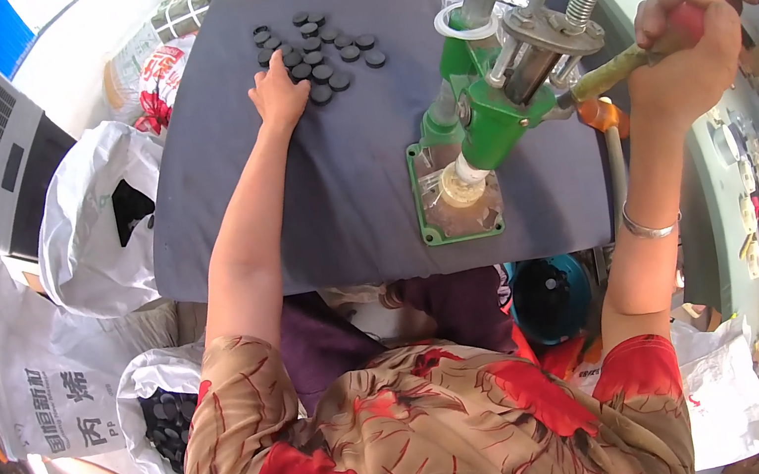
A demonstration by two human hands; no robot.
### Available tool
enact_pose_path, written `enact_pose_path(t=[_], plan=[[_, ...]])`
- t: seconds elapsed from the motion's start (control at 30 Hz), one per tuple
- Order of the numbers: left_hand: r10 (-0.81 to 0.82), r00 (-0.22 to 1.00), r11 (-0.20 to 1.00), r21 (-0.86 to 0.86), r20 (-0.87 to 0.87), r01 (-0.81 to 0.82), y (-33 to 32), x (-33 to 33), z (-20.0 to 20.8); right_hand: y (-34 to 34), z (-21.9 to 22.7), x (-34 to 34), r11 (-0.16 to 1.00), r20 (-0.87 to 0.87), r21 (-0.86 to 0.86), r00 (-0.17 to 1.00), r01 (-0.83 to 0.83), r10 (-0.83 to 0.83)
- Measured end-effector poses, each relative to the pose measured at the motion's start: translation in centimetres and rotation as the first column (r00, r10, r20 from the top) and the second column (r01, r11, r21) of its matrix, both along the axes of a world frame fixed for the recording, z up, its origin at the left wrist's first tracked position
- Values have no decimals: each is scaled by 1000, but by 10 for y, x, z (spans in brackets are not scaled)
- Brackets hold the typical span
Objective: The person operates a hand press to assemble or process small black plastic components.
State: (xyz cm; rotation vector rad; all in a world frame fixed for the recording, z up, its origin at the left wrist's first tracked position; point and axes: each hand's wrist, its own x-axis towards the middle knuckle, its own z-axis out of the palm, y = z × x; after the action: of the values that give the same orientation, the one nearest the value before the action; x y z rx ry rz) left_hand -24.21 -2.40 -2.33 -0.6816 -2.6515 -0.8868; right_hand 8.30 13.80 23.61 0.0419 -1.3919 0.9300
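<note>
Left hand (pixel 280 95) touches black caps (pixel 318 51); right hand (pixel 685 50) grips lever (pixel 609 76).

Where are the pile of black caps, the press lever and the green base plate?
pile of black caps (pixel 318 51), head view, middle of the pile.
press lever (pixel 609 75), head view, bare shaft just before the right hand.
green base plate (pixel 419 195), head view, left rim.

The left arm stretches forward, its hand (pixel 278 93) palm down with fingers spread and lightly curled. The right arm is raised, elbow bent, its hand (pixel 685 50) clenched in a fist, knuckles upward.
</note>
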Motion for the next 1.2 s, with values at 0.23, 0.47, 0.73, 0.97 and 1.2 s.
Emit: enact_pose_path(t=[0.23,0.47,0.73,0.97,1.2], plan=[[-13,1000,1000,-10,0,13,8,0,2,0,0,3,1000,1,27,1000,-12,12],[-134,991,957,261,28,122,-3,31,22,1,-1,1,998,-19,-1,998,-57,57],[-727,684,609,514,59,604,-18,217,52,4,-1,2,998,41,63,999,-8,5],[-716,697,634,456,41,625,8,239,34,-2,2,1,994,93,64,992,83,-89],[-775,620,548,621,124,561,4,240,28,1,-3,8,862,133,395,908,319,-397]])
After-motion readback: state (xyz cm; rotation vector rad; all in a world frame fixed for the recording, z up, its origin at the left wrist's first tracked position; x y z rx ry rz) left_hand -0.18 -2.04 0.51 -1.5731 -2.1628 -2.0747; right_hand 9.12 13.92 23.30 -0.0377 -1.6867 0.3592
